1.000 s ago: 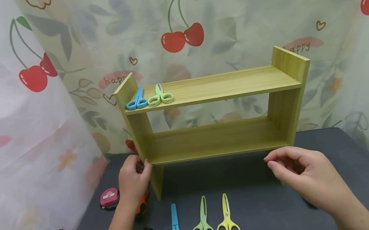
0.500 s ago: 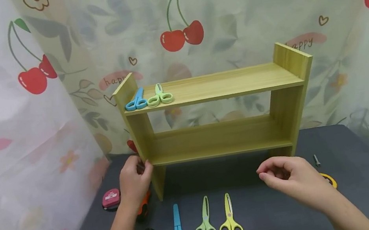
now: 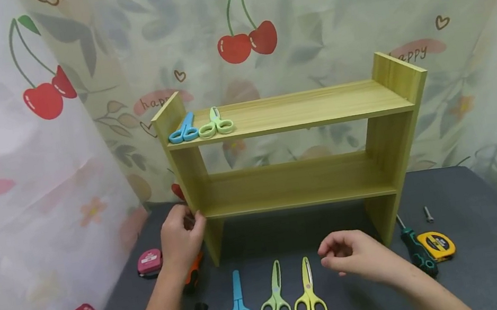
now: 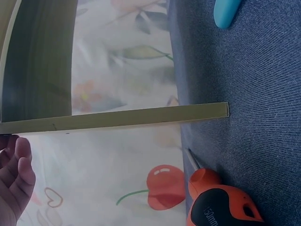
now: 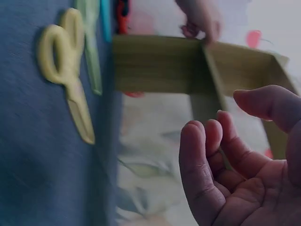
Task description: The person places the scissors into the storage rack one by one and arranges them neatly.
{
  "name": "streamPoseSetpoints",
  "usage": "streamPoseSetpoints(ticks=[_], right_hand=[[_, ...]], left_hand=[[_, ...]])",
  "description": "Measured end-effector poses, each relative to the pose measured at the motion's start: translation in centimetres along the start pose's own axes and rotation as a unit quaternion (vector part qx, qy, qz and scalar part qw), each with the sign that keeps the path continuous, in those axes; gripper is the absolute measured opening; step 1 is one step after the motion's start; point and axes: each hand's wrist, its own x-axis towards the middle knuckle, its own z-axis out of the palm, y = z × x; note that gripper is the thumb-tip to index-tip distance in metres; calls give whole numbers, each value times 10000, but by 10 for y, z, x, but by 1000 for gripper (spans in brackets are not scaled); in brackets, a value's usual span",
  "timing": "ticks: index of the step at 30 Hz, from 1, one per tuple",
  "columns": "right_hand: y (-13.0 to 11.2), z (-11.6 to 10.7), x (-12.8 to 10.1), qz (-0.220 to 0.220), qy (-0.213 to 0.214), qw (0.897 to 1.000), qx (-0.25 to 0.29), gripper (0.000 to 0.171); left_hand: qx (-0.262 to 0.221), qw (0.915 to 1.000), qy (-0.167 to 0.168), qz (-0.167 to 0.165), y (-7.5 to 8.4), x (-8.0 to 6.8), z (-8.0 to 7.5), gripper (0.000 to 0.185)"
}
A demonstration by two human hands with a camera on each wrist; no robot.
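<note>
left hand gripping the wooden shelf, right hand loosely curled, empty, above yellow scissors

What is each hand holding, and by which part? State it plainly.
The left hand grips the wooden shelf at the front edge of its left side panel. The right hand holds nothing, hovering loosely curled beside the yellow scissors.

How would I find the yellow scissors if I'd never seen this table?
Look at the dark grey table in front of the wooden two-shelf rack. Three plastic-handled scissors lie in a row; the yellow scissors are the rightmost, beside the green pair, nearest the right hand.
</note>
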Motion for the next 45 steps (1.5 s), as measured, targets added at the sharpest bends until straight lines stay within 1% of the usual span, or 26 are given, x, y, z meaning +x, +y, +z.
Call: streamPoseSetpoints(ticks=[2,6,10,12,16,20,25,30,33,39,45], right_hand=[[7,9,5,143,-168,9997,46,20],[25,23,13,519,-468,9975,-75,16],[42,31,16,910,-640,9937,-112,13],[49,34,17,978,-672,9929,-78,12],[54,39,17,912,-687,9934,-119,12],[55,41,17,783,-616,9944,-341,12],[57,44,18,627,-469,9950,-626,12],[59,46,18,635,-441,9944,-727,12],[59,46,17,647,-396,9939,-804,13],[58,48,17,611,-298,9928,-984,16],[58,50,18,625,-233,9878,-1405,14]], left_hand=[[0,10000,-5,-16,0,1,0,9],[-8,10000,-21,-32,1,3,1,9],[13,10000,-43,-44,3,3,1,7],[18,10000,-46,-55,3,2,0,7],[11,10000,-36,-43,3,0,-1,7],[-6,10000,-33,-10,3,0,-1,8],[5,9999,-67,-131,4,1,-1,8],[10,9998,-94,-175,4,0,-1,8],[16,9999,-102,-131,4,0,0,8],[57,9999,-12,-108,3,-2,0,9],[42,10000,-10,-58,4,0,0,9]])
